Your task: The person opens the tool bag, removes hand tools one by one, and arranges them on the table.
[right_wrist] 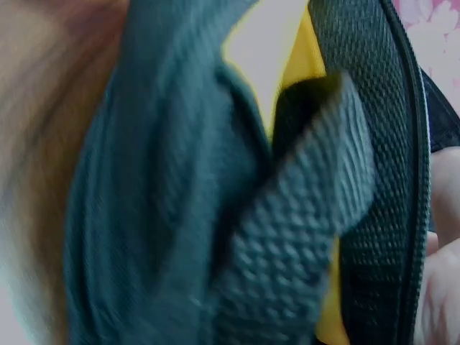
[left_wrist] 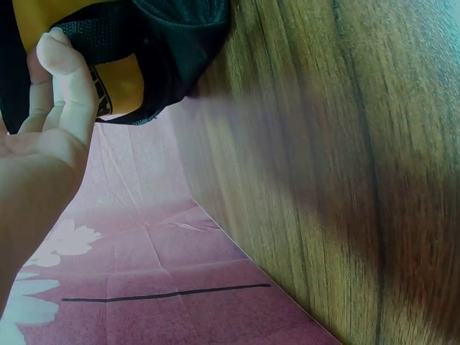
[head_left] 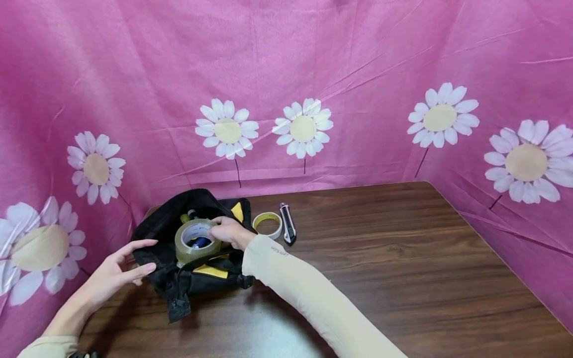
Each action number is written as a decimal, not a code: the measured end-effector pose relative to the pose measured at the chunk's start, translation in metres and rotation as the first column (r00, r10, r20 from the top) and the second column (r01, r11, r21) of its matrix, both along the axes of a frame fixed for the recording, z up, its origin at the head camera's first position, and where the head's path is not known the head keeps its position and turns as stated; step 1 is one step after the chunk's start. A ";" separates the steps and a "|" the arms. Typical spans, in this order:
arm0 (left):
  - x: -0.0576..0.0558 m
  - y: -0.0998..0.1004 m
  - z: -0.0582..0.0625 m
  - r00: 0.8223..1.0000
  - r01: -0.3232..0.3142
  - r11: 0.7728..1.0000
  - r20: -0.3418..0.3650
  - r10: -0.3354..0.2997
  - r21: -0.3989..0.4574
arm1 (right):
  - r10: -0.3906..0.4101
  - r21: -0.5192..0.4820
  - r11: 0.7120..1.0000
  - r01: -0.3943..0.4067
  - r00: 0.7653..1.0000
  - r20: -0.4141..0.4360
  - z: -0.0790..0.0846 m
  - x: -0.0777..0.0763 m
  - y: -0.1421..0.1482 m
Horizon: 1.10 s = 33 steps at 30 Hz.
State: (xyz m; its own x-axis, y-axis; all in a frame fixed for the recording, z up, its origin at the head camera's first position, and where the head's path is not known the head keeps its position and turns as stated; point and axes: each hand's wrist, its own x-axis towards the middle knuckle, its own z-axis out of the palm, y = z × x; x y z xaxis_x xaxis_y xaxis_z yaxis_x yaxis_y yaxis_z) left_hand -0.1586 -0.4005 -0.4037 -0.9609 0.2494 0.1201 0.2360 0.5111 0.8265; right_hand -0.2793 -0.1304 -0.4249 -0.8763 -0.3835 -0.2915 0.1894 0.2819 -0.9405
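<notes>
A black tool bag [head_left: 208, 286] with yellow panels lies with its mouth spread wide on the table's left side. My right hand [head_left: 229, 232] reaches over its rim and grips a wide roll of clear packing tape [head_left: 182, 243] at the roll's right side, within the mouth. Through the ring a dark blue item [head_left: 200, 242] shows. At the bag's left edge, my left hand [head_left: 117, 271] holds the fabric, thumb and forefinger spread along it. In the left wrist view, fingers [left_wrist: 65, 72] meet a black strap [left_wrist: 104, 36]. Fabric blocks most of the right wrist view.
Just right of the bag, a narrower tape roll [head_left: 267, 225] with a yellow inner side lies on the brown wooden table [head_left: 380, 268]. Beside it lies a utility knife [head_left: 288, 223]. A pink cloth [head_left: 349, 59] with white flowers hangs behind and along both sides.
</notes>
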 end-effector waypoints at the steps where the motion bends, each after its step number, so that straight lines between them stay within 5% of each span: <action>1: 0.000 0.000 0.000 1.000 -0.002 1.000 -0.003 0.002 -0.003 | -0.012 -0.024 1.000 0.012 1.000 0.012 0.000 0.001 0.000; 5: -0.001 0.001 0.001 1.000 -0.008 1.000 -0.012 0.008 -0.016 | -0.024 -0.134 0.990 0.034 0.997 0.075 0.000 0.000 0.000; 9: 0.000 0.003 0.002 1.000 0.002 1.000 -0.005 -0.002 -0.022 | 0.053 -0.221 0.975 -0.019 0.988 0.146 0.007 -0.006 0.003; 19: -0.003 0.006 0.005 1.000 0.026 1.000 0.007 -0.026 0.018 | 0.227 -0.417 0.904 -0.098 0.935 0.271 0.052 -0.009 0.021; 25: -0.002 0.006 0.004 0.999 0.042 0.999 0.003 -0.042 0.020 | 0.269 -0.421 0.895 -0.147 0.931 0.245 0.075 -0.009 0.054; 33: 0.001 0.008 0.006 0.999 0.044 0.999 0.018 -0.044 0.002 | 0.301 -0.390 0.888 -0.243 0.949 0.096 0.093 -0.014 0.109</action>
State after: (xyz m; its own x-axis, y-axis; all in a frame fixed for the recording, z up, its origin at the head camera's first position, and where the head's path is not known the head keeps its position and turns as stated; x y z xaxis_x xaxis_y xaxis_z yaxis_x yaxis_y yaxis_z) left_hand -0.1575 -0.3924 -0.3978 -0.9511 0.2911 0.1029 0.2428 0.4994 0.8317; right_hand -0.2933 -0.0218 -0.3319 -0.6793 -0.7057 -0.2011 0.3018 -0.0189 -0.9532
